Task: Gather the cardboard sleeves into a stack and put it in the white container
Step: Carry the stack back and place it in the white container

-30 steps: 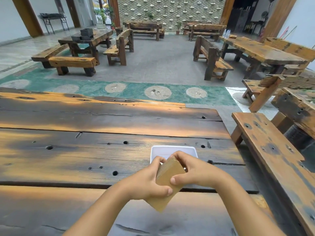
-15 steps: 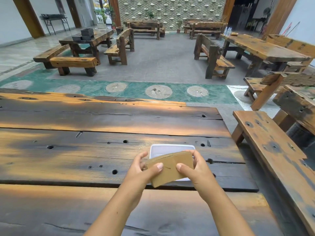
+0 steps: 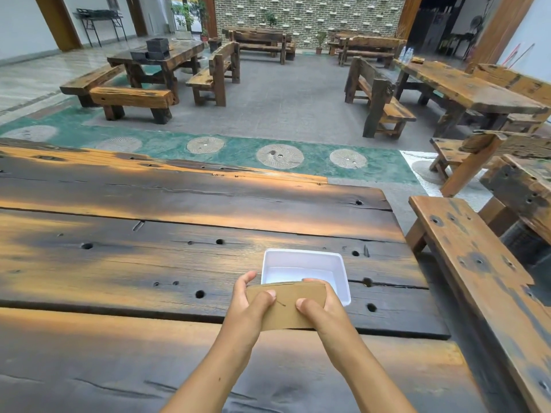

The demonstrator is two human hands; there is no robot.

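Note:
A flat stack of brown cardboard sleeves (image 3: 285, 305) is held level between both hands, just above the near rim of the white container (image 3: 343, 272). My left hand (image 3: 249, 302) grips the stack's left end, thumb on top. My right hand (image 3: 320, 308) grips its right end, fingers curled behind. The container is a shallow white rectangular tub with nothing visible inside; its near edge is hidden by the stack and my hands.
The container sits on a dark, weathered plank table (image 3: 179, 257) with knot holes. A wooden bench (image 3: 483, 281) runs along the table's right side. More wooden tables and benches stand farther off across the grey floor.
The stack turned from a tilted, upright hold to a level one and moved forward toward the container. Both hands shifted to its two ends.

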